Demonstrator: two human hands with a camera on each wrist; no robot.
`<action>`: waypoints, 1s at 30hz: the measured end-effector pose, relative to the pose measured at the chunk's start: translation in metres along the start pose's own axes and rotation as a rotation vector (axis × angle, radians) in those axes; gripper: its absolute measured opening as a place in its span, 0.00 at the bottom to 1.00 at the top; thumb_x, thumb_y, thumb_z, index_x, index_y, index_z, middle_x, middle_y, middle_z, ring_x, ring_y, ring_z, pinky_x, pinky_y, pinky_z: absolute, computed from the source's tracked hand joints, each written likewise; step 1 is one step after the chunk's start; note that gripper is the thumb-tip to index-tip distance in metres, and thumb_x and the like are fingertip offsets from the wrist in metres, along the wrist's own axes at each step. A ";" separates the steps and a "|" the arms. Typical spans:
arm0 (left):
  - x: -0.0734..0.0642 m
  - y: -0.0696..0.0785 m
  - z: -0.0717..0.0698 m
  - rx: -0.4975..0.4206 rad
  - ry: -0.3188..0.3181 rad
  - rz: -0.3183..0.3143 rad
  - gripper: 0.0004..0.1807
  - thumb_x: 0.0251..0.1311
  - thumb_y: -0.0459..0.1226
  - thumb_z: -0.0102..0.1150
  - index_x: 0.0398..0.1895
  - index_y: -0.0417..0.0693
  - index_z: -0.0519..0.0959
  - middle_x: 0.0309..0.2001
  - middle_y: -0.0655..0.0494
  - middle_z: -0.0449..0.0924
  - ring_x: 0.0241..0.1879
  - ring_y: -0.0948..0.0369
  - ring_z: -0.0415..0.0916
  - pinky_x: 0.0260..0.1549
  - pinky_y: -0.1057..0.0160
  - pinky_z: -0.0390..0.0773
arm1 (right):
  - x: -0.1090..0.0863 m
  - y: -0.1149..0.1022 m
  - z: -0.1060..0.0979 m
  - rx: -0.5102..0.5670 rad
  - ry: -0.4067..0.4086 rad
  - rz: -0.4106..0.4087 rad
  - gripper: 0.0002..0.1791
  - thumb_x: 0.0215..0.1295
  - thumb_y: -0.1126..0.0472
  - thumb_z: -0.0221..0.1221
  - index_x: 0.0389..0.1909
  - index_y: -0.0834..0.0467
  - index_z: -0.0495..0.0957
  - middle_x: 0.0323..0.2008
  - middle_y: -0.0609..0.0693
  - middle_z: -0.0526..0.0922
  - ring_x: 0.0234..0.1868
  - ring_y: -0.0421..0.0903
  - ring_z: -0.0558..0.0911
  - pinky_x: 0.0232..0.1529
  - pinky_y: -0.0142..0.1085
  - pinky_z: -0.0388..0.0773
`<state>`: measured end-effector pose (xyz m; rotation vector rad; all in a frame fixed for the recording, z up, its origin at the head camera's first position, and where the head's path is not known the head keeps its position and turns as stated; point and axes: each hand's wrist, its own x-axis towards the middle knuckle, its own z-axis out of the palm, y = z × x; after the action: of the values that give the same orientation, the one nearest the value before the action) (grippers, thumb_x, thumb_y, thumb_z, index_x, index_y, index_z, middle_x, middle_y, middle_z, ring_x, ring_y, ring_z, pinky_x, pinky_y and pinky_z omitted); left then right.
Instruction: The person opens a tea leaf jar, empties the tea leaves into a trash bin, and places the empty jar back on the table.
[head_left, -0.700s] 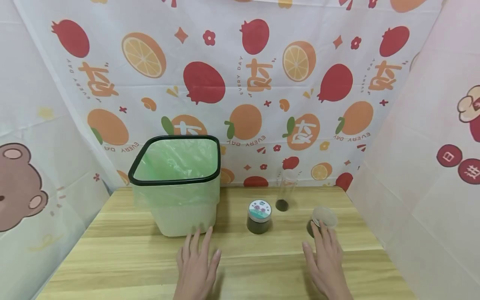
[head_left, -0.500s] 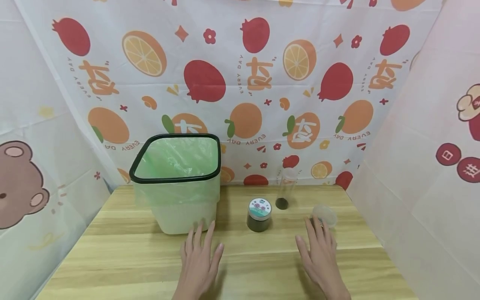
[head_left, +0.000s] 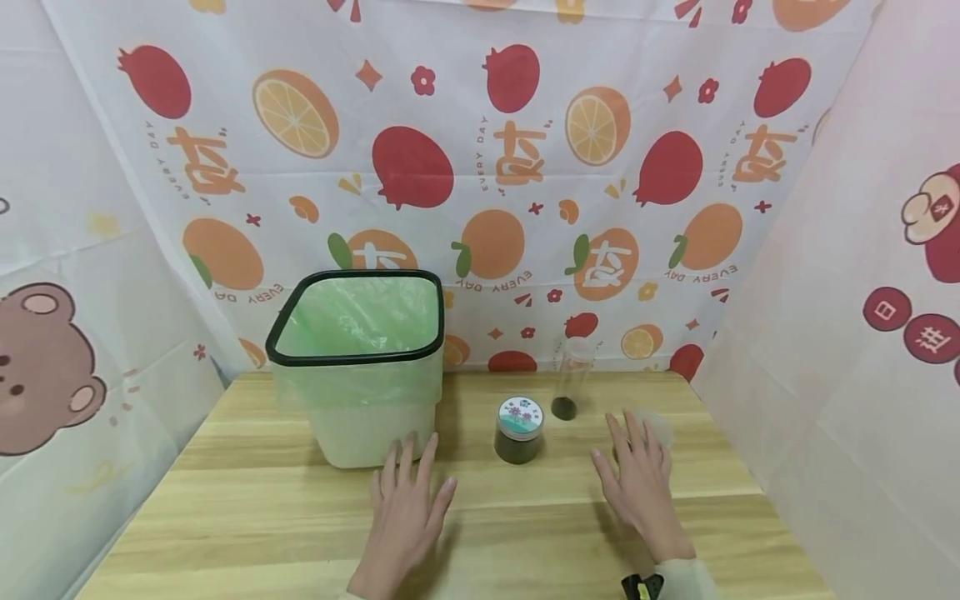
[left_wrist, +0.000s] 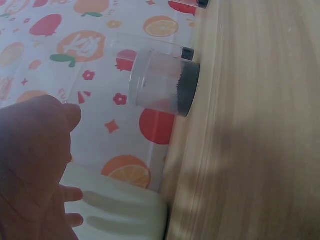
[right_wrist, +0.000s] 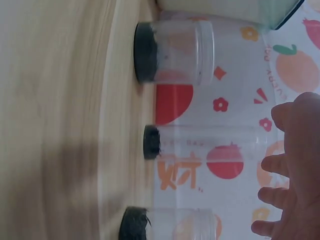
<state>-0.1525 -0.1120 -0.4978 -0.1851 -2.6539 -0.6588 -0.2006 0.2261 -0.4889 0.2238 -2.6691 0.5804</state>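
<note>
Left to right, I see a bin (head_left: 367,421), the left hand (head_left: 407,518), empty, fingers spread near its base, a jar (head_left: 518,433), a hard-to-make-out clear tube (head_left: 573,379), and the right hand (head_left: 639,483), empty, spread, partly hiding a second jar (head_left: 661,427).

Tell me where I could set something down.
Bare tabletop shows left of the bin, between the left hand and right hand, and right of the right hand. Crowded: farther back, right of the bin, where the labelled jar, slim tube and partly hidden container stand.
</note>
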 end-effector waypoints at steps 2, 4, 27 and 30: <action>0.000 0.001 0.001 -0.005 -0.001 0.003 0.35 0.74 0.51 0.50 0.80 0.51 0.57 0.78 0.35 0.54 0.75 0.32 0.51 0.63 0.22 0.57 | 0.005 0.006 -0.002 -0.012 -0.006 0.007 0.35 0.77 0.44 0.50 0.78 0.56 0.58 0.79 0.63 0.54 0.77 0.71 0.50 0.68 0.73 0.47; 0.001 0.002 0.002 -0.010 0.002 0.008 0.35 0.74 0.50 0.51 0.80 0.51 0.57 0.78 0.35 0.55 0.75 0.32 0.52 0.63 0.23 0.57 | 0.010 0.012 -0.005 -0.022 -0.001 0.015 0.35 0.77 0.45 0.50 0.78 0.57 0.58 0.78 0.65 0.54 0.77 0.71 0.50 0.68 0.73 0.47; 0.003 0.011 0.008 -0.039 -0.006 0.100 0.32 0.73 0.46 0.54 0.75 0.45 0.64 0.72 0.34 0.64 0.72 0.35 0.61 0.63 0.26 0.64 | 0.038 0.069 -0.017 -0.034 -0.127 0.136 0.44 0.75 0.39 0.51 0.78 0.63 0.52 0.77 0.73 0.49 0.75 0.75 0.51 0.66 0.77 0.52; 0.001 0.011 0.010 -0.038 -0.008 0.115 0.31 0.73 0.46 0.54 0.75 0.46 0.64 0.71 0.35 0.66 0.71 0.35 0.62 0.63 0.28 0.66 | 0.037 0.074 -0.015 -0.020 -0.146 0.157 0.44 0.74 0.37 0.52 0.77 0.63 0.55 0.77 0.73 0.50 0.74 0.75 0.53 0.64 0.78 0.54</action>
<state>-0.1547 -0.0974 -0.5008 -0.3485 -2.6165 -0.6727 -0.2464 0.2969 -0.4881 0.0531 -2.8508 0.6061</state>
